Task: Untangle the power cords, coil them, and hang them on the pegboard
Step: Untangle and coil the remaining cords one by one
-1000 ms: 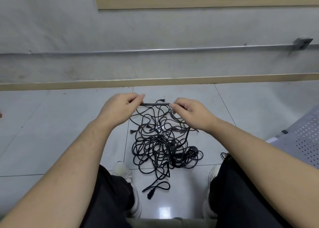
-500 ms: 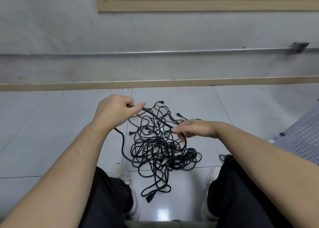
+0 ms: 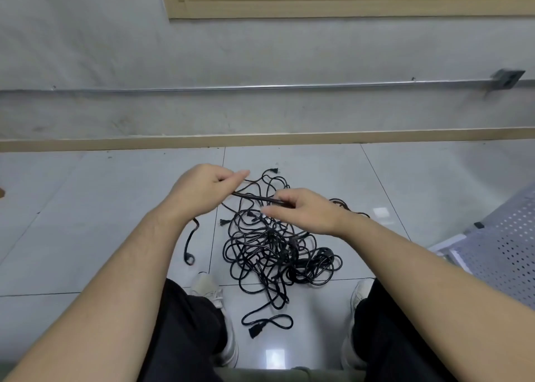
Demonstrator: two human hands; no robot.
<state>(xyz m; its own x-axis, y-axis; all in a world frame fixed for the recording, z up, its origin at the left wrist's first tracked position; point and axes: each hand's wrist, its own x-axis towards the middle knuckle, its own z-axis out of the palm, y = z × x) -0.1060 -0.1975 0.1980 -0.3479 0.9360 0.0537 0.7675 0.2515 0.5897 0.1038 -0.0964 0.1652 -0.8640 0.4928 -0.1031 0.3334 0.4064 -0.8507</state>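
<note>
A tangle of black power cords (image 3: 275, 248) lies on the tiled floor between my feet. My left hand (image 3: 202, 189) grips one black cord, and a taut stretch of that cord (image 3: 254, 198) runs from it to my right hand (image 3: 304, 209), which pinches it above the pile. A loose end of cord (image 3: 189, 245) hangs down and to the left below my left wrist. One socket end (image 3: 256, 331) lies at the near edge of the pile and a plug (image 3: 275, 171) at its far edge.
A grey perforated pegboard panel (image 3: 503, 254) lies on the floor at the right. The wall with a beige skirting board (image 3: 260, 140) and a metal conduit (image 3: 260, 87) stands just beyond the pile. My shoes (image 3: 208, 290) flank the cords.
My right hand has risen from the pile and come nearer my left, so the held stretch of cord is shorter. A loose end now trails to the left under my left wrist.
</note>
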